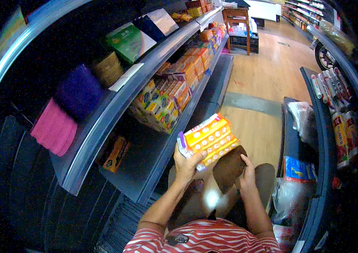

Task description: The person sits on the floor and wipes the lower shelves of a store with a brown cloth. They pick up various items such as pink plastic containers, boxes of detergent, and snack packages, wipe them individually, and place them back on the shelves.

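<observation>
Left hand [186,166] grasps an orange pack [214,139]; right hand [247,172] pinches an apparent brown cloth [229,170] leftward of its fingers [244,157]: likely wiping, next needing steadiness

The packs [214,138] in my grip are orange and yellow, dotted with pale rounds; my shirt [212,236] is striped red and white; the left stack [54,127] is pink.
</observation>
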A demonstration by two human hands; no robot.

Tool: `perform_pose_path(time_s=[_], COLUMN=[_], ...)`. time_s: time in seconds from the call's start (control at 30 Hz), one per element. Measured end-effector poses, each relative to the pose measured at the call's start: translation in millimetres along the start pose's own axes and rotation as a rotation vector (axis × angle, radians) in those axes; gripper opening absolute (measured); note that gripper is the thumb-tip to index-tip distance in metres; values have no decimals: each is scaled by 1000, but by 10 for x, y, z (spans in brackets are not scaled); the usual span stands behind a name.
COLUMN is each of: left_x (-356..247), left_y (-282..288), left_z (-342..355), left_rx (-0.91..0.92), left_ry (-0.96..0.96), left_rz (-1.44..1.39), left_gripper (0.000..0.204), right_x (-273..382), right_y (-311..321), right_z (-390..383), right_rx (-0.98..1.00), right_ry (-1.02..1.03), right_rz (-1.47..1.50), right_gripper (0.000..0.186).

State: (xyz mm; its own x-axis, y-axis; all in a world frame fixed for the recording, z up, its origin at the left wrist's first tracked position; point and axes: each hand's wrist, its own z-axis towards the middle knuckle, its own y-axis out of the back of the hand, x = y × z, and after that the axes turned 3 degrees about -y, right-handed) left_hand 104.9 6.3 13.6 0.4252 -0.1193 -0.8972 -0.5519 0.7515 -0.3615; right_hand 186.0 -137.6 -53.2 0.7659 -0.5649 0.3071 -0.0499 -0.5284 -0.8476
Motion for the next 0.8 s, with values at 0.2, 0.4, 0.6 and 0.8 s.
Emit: perform_pose_path(time_s=[0.2, 0.4, 0.6, 0.8], left_x=[80, 153, 271, 504], left_y=[-156, -90, 299, 422], left_z=[883, 2000, 2998, 3572], left_rx=[-140, -340, -413, -537], left_ry=[-259, -396, -347, -410], left_rz=[180, 337, 417, 450], left_gripper=[50, 45, 30, 37], right_x=[382, 757, 831, 931], right_y=[252, 402, 747, 581], right_z=[387, 937, 1503, 1542], right_rx=[-66, -59, 24, -76], right_ry=[-17, -20, 9, -36], right_rz=[-16, -95, -199, -91], right_gripper=[31, 30, 38, 32])
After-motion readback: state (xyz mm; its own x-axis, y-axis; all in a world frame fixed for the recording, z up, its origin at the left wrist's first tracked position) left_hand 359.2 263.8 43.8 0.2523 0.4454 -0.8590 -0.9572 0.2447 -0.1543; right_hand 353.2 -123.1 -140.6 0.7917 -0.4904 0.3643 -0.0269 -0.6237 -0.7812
